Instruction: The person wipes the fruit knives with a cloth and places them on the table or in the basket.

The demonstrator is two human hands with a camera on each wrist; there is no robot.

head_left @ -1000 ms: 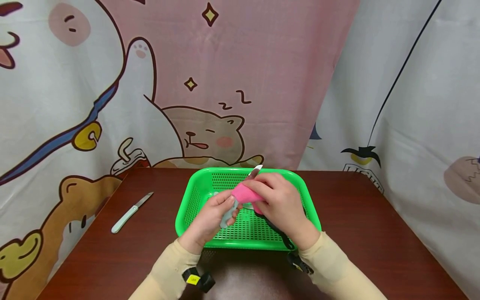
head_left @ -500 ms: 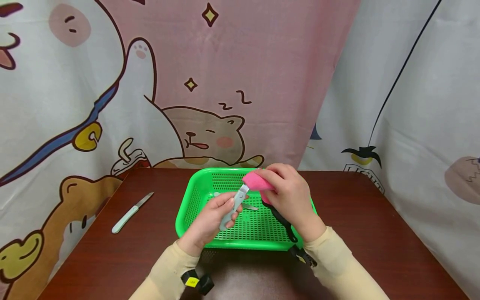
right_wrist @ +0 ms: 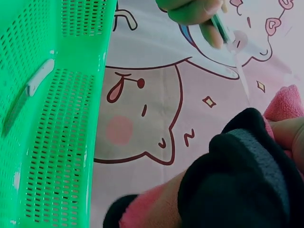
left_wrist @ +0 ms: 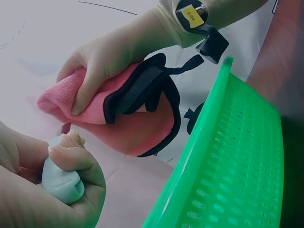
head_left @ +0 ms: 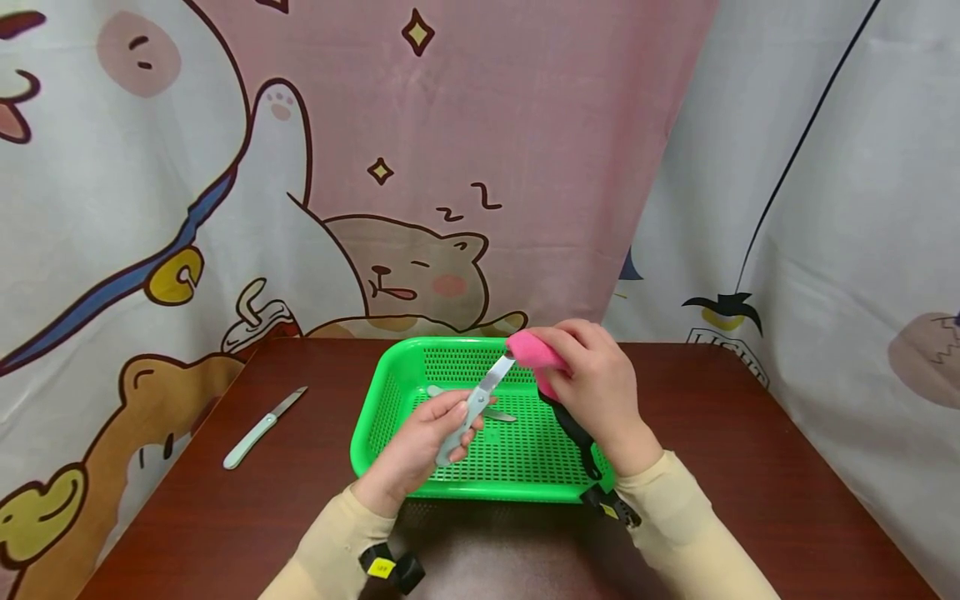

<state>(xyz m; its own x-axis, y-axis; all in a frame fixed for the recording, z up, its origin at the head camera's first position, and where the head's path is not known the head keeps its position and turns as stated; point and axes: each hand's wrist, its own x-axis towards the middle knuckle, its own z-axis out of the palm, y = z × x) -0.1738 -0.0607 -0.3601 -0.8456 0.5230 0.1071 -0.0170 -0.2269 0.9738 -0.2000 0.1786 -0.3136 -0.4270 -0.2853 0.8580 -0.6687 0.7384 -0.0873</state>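
The mint-handled knife (head_left: 477, 405) is in the left hand (head_left: 418, 443), its handle wrapped by curled fingers and thumb; the blade points up and away, toward the right hand (head_left: 602, 396). That hand pinches a pink cloth with black edging (head_left: 534, 350) just by the blade's tip; whether cloth and tip touch, I cannot tell. The cloth's black edging hangs below the right hand. Beneath both hands stands a green perforated plastic basket (head_left: 517, 472). On its floor, under and beyond the left fingers and partly hidden by them in the head view, lies a second knife (right_wrist: 39, 79). Well to the left of the left hand, a third knife (head_left: 259, 435) lies on the brown table (head_left: 180, 525), blade pointing away. Beyond the hands hangs a cartoon-printed curtain (head_left: 525, 150).
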